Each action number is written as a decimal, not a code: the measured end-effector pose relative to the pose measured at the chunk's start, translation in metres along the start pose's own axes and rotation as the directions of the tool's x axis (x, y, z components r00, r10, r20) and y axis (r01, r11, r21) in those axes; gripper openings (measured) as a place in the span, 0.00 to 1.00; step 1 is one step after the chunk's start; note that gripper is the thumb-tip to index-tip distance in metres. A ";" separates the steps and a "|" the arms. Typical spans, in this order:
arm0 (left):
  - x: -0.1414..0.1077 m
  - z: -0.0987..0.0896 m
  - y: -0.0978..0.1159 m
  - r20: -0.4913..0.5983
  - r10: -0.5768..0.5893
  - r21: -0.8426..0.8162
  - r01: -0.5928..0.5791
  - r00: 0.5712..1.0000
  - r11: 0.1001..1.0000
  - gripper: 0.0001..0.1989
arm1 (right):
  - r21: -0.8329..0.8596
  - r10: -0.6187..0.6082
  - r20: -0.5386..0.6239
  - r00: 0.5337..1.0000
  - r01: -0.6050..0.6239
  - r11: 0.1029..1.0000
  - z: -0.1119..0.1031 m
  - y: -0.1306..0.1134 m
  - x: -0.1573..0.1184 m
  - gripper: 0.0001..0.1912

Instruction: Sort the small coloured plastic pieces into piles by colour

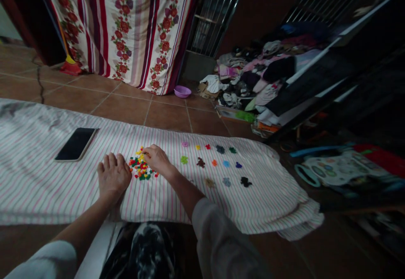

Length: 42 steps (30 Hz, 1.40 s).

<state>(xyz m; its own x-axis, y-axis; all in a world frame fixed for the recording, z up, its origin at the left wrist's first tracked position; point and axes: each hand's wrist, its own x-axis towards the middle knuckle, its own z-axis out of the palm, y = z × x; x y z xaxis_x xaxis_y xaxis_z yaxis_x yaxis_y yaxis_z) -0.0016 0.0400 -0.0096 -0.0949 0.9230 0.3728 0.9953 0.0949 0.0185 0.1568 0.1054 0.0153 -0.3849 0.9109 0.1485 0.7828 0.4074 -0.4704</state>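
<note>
My left hand (114, 174) lies flat on the striped cloth (177, 203), fingers stretched out and holding nothing, just left of a mixed pile of small colourful pieces (143, 169). Red, green, yellow, orange and white show in that pile. At its upper right edge, beside some yellow pieces, my right hand (157, 159) has its fingertips pinched together; what is between them is too small to make out. Right of this hand, little single-colour heaps sit in rows, among them a lime green heap (184, 159), a brown heap (201, 162) and a black heap (245, 181).
A dark-screened phone (76, 144) rests on the cloth to the left. Beyond, on the tiled floor, are a purple basin (182, 91), a red broom (71, 67) and a floral curtain (133, 26). Piled clothes (253, 68) fill the back right.
</note>
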 end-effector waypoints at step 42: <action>0.001 -0.029 0.010 0.137 0.036 0.067 -0.045 0.990 0.997 0.22 | 0.437 0.793 -0.527 0.305 -0.703 0.560 -0.170 0.284 -0.162 0.12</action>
<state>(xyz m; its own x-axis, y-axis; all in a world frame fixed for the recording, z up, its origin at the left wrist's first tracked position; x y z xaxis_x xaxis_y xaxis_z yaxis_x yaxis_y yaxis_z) 0.0086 0.0311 0.0178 -0.0610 0.9682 0.2428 0.9951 0.0780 -0.0609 0.5245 0.0845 0.0052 0.7616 0.6349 0.1304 0.4954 -0.4406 -0.7486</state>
